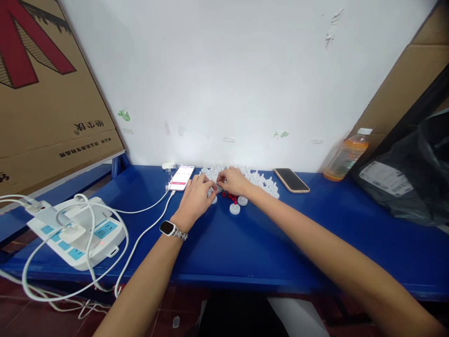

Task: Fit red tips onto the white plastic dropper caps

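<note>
My left hand [197,194], with a watch [168,228] on its wrist, curls its fingers round a white nozzle cap [211,198] at the near edge of a pile. Close beside it, my right hand [233,180] reaches in with thumb and fingertips drawn together; whatever is between them is too small to make out. White nozzle caps [257,178] are heaped behind and to the right of both hands. Several small red tips [230,196] lie under my right hand. In front of them stands one white cap [235,209] with a red tip on top.
A lit phone [182,178] on a charging cable lies left of the pile, a dark-screened phone [292,180] right of it. A power strip [79,234] with looping white cables covers the table's left end. An orange drink bottle [347,157] and black plastic bag [407,168] stand at right.
</note>
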`<act>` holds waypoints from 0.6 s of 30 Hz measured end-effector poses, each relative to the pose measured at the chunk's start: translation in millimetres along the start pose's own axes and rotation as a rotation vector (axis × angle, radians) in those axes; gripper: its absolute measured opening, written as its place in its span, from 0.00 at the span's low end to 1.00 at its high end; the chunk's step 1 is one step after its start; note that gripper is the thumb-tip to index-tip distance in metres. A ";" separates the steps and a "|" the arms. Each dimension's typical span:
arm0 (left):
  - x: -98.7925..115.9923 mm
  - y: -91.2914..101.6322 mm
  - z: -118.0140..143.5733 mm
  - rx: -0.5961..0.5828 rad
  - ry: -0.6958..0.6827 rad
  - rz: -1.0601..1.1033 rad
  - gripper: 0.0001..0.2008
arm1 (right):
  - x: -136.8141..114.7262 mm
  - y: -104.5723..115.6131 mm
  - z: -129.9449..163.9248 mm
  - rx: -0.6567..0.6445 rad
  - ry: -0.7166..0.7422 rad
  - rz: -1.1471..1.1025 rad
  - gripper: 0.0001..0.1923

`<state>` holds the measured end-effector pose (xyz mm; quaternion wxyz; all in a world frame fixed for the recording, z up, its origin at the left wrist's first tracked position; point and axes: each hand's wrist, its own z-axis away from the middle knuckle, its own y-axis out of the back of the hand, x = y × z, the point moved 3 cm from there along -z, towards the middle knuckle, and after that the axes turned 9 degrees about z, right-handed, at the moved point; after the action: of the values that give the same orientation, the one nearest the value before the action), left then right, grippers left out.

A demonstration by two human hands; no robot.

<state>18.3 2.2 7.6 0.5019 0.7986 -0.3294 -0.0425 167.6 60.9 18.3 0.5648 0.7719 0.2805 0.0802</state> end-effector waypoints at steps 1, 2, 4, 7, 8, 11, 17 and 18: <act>1.1 0.8 -0.1 0.020 0.006 0.010 0.10 | -0.1 2.7 2.1 0.026 -0.020 -0.057 0.05; 3.0 1.8 -0.2 0.047 0.012 0.022 0.11 | -0.1 6.9 5.9 0.056 -0.047 -0.133 0.05; 8.8 4.1 -0.3 0.102 0.013 0.041 0.15 | -0.6 16.7 17.1 0.106 -0.101 -0.309 0.05; 18.1 6.1 0.2 0.108 -0.025 0.045 0.17 | -3.1 27.1 36.4 0.126 -0.126 -0.527 0.07; 19.8 6.3 0.5 0.085 -0.041 0.047 0.16 | -3.5 28.3 42.0 0.130 -0.125 -0.572 0.09; 18.1 7.3 1.6 0.025 -0.063 0.070 0.15 | -0.1 26.7 52.6 0.169 -0.147 -0.583 0.12; 7.9 10.9 2.6 0.054 -0.018 0.083 0.18 | 2.5 13.3 39.4 -0.052 -0.015 -0.037 0.03; 7.8 10.6 2.5 0.051 -0.017 0.085 0.18 | 1.2 11.5 35.4 -0.092 0.007 0.011 0.02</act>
<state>18.2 -7.1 17.2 0.4802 0.7959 -0.3682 -0.0193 188.1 29.9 16.2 0.5982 0.7465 0.2741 0.0989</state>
